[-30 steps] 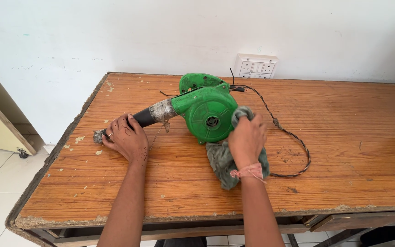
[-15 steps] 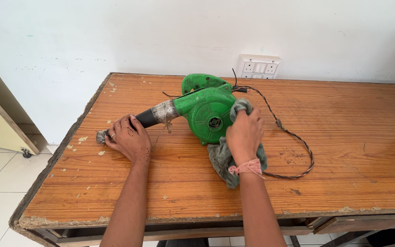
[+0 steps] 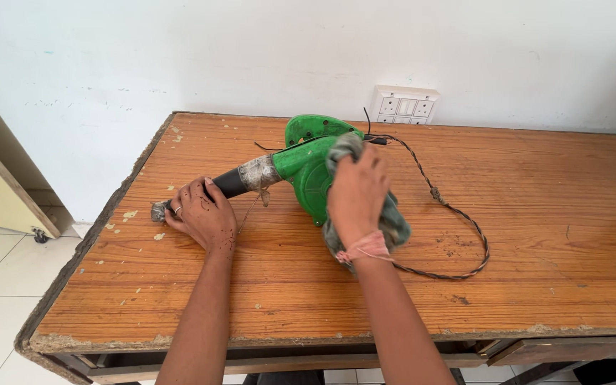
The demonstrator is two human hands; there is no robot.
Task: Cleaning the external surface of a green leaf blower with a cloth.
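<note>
Left hand (image 3: pixel 199 214) is gripping the black nozzle (image 3: pixel 226 184) at 9 o'clock; right hand (image 3: pixel 356 191) is pressing a grey-green rag (image 3: pixel 393 221) onto the green blower (image 3: pixel 308 167), which is sitting mid-bench (image 3: pixel 536 214).

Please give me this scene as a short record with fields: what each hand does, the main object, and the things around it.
left hand: pressed on the black nozzle
right hand: holds a grey-green cloth against the green blower
cord: twisted, loops over the wooden table right of the blower
wall: white socket panel behind the table
</note>
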